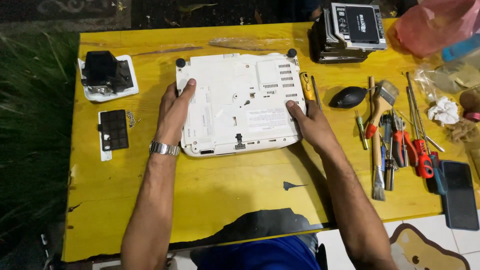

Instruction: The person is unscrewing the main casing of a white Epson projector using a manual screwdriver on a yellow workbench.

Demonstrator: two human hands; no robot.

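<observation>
A white projector [240, 102] lies upside down on the yellow table [200, 190], its vented underside and black feet facing up. My left hand [174, 112], with a metal watch on the wrist, grips its left edge, thumb on top. My right hand [309, 122] holds its right edge near the front corner, thumb pressed on the casing. Both hands clasp the casing from opposite sides.
A black lamp module on a white tray [106, 75] and a black grille panel [113, 131] with small screws lie at left. Screwdrivers, pliers and brushes [400, 145], a black air blower [348, 97], a dark phone [460, 194] and a drive caddy [350, 30] sit at right.
</observation>
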